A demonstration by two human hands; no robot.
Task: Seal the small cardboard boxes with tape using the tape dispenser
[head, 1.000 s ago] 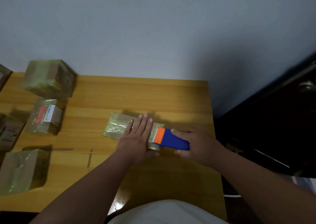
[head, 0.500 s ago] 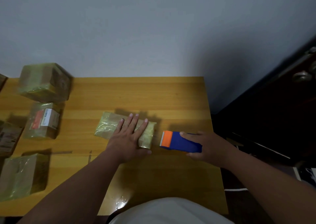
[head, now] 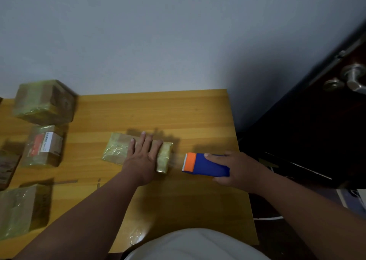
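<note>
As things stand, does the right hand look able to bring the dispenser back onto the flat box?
Probably yes: the right hand holds the tape dispenser beside the flat box, bare table between; the left hand covers its near end.

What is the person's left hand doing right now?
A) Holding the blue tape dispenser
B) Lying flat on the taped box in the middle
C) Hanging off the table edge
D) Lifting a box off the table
B: the left hand lies with straight fingers on the flat box, while the right hand holds the tape dispenser.

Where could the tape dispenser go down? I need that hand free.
Bare wood lies between the flat box and the wall, and in front of the right hand toward the table edge. The left side is crowded with taped boxes.
</note>
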